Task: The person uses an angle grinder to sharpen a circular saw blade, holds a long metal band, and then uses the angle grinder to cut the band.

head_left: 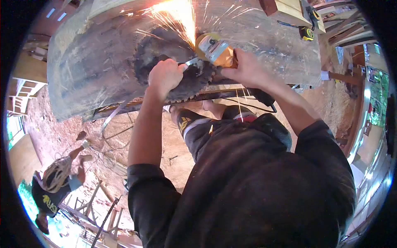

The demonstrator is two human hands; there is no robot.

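My right hand (pixel 250 69) is wrapped round an orange angle grinder (pixel 223 54), tilted over the workbench. Its disc (pixel 203 44) meets a narrow, bright metal piece (pixel 192 61), and a bright fan of sparks (pixel 178 20) sprays toward the far edge. My left hand (pixel 164 76) is closed on that metal piece, whose other end is mostly hidden by the fingers. Beneath both hands lies a large dark toothed saw blade (pixel 144 68), its teeth showing along the near edge.
The worn wooden workbench (pixel 82 74) spans the view. At its far right are a wooden block (pixel 287 10) and a yellow-black tape measure (pixel 306 34). Cables trail over the sawdust-covered ground (pixel 165 140). Another person (pixel 56 186) is at lower left, near wooden frames (pixel 93 202).
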